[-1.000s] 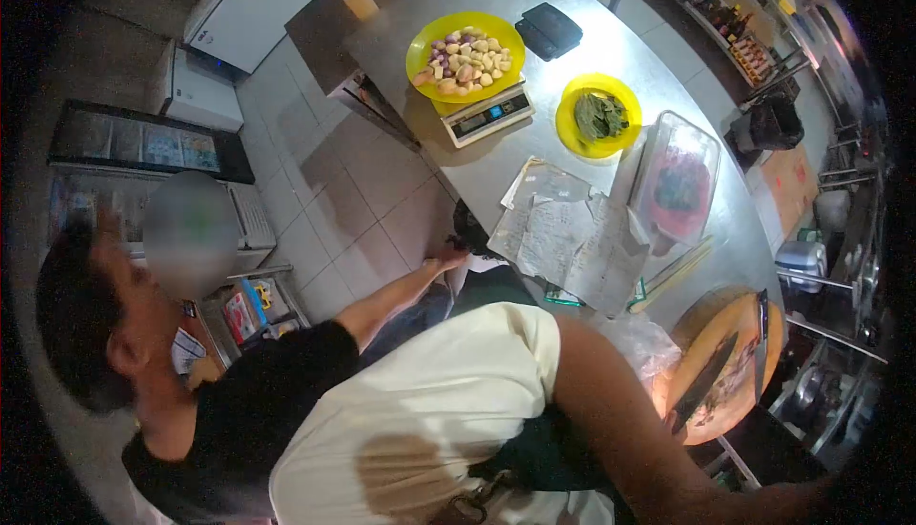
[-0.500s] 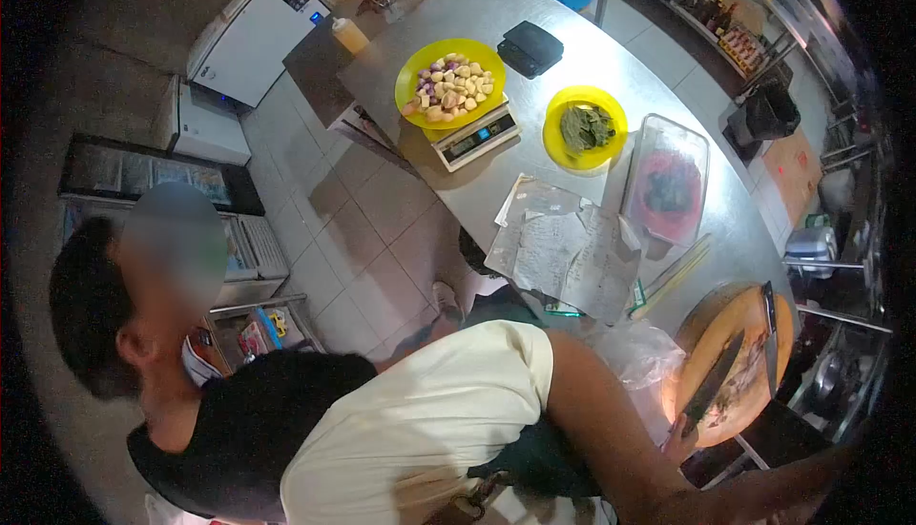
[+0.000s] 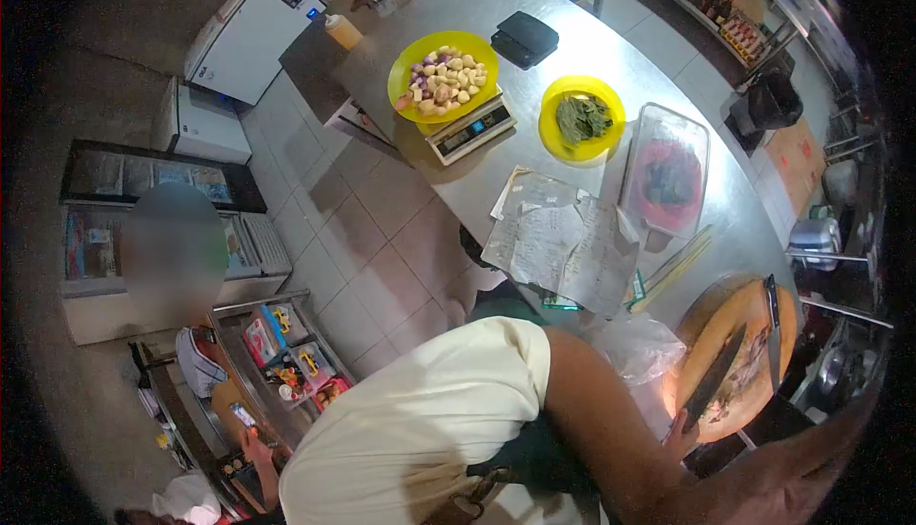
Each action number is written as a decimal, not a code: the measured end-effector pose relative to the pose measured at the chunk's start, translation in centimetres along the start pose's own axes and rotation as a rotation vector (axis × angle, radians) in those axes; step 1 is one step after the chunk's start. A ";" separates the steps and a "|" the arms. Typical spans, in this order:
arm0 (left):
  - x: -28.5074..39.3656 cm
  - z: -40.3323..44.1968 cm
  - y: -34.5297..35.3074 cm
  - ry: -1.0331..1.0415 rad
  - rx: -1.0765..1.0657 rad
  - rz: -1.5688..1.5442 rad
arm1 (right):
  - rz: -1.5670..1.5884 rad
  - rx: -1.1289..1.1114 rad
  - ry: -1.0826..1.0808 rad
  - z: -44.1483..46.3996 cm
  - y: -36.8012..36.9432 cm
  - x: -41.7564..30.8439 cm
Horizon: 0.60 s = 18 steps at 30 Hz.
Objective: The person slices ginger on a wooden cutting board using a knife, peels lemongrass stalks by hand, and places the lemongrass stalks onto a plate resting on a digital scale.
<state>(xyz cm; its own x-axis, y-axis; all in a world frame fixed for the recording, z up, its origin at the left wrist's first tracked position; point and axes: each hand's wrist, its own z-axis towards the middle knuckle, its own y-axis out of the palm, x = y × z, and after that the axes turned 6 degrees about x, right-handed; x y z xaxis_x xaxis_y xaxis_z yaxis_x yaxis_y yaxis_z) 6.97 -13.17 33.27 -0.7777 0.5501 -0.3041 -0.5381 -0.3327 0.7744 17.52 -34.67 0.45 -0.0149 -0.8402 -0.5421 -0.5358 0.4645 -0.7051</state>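
My right hand (image 3: 680,437), partly hidden behind my bent left arm (image 3: 611,401), has its fingers closed round the handle end of a kitchen knife (image 3: 717,380). The wide dark blade rests over a round wooden chopping board (image 3: 700,334) with dark scraps on it. A second knife (image 3: 772,320) with a black handle lies along the board's far side. My left forearm reaches off to the lower right, and its hand is outside the picture. A crumpled clear plastic bag (image 3: 637,349) lies beside the board.
The steel table (image 3: 420,10) bears a yellow plate (image 3: 396,96) of peeled cloves or shallots on a scale (image 3: 474,132), a yellow bowl (image 3: 617,134) of leaves, a lidded plastic container (image 3: 699,144), a black scale (image 3: 525,41) and paper sheets (image 3: 549,244). Another person's hand (image 3: 256,451) is at lower left.
The other person in black has moved from the left toward the bottom edge, uncovering trays there. The view has shifted slightly. My right hand and the knife stay at the board.
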 end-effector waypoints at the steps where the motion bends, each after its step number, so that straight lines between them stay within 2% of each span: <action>1: -0.3 -0.4 -0.3 0.023 0.005 0.067 | -0.001 -0.001 0.003 -0.1 0.1 0.0; 6: -1.8 -1.8 -1.7 0.143 0.042 0.389 | -0.028 0.095 -0.174 2.8 0.5 5.4; 9: -1.0 -1.7 -1.6 0.031 0.024 0.241 | -0.066 0.124 -0.285 3.8 0.5 7.0; 12: 1.1 -1.2 -1.5 -0.080 0.024 0.137 | 0.001 0.061 -0.156 0.0 0.4 0.4; 16: 4.1 -0.2 -1.5 -0.246 0.029 0.028 | -0.079 0.110 -0.177 1.9 0.3 3.4; 18: 5.5 0.1 -1.9 -0.338 0.043 -0.012 | 0.090 0.080 -0.294 2.2 0.5 4.3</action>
<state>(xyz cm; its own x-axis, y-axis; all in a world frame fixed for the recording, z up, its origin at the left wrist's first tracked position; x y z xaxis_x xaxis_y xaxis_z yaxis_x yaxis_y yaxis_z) 3.74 -9.36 30.17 -0.6158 0.7790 -0.1183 -0.5270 -0.2956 0.7968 19.01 -37.40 -3.23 0.1917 -0.6832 -0.7046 -0.4753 0.5635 -0.6757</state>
